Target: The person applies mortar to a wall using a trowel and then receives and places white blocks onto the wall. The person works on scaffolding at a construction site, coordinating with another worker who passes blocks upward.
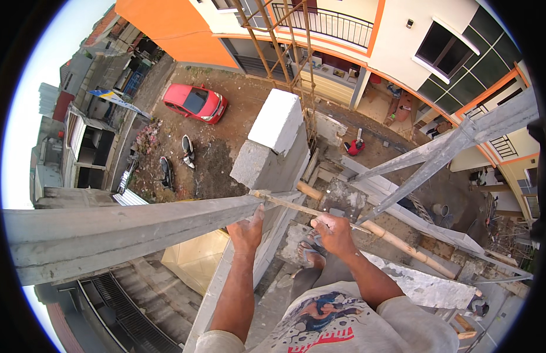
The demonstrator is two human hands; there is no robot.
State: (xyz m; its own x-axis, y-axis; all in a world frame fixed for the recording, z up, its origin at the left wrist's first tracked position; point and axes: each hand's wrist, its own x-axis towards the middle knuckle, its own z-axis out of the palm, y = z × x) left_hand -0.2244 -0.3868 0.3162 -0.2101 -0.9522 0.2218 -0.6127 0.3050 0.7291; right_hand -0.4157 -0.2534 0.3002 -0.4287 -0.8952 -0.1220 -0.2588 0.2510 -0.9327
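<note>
Because the long grey beam (pixel 126 231) apparently needs steadying, the left hand (pixel 247 230) sits at its lower edge, its grip unclear. Pale blocks (pixel 276 125) stand in the way behind its right end; a bamboo pole (pixel 397 242) runs just beyond the right hand (pixel 334 233), which grips a thin wooden stick (pixel 290 205) reaching the beam.

A red car (pixel 194 105) stands on the dirt yard (pixel 223 147), with a black-and-white motorbike (pixel 188 152) and a dark motorbike (pixel 166 172) nearby. Bamboo scaffolding (pixel 277 44) rises before a building (pixel 393 47) with an orange wall (pixel 173 32) and a balcony railing (pixel 326 25). A person in red (pixel 354 147) is low down to the scaffolding's right.
</note>
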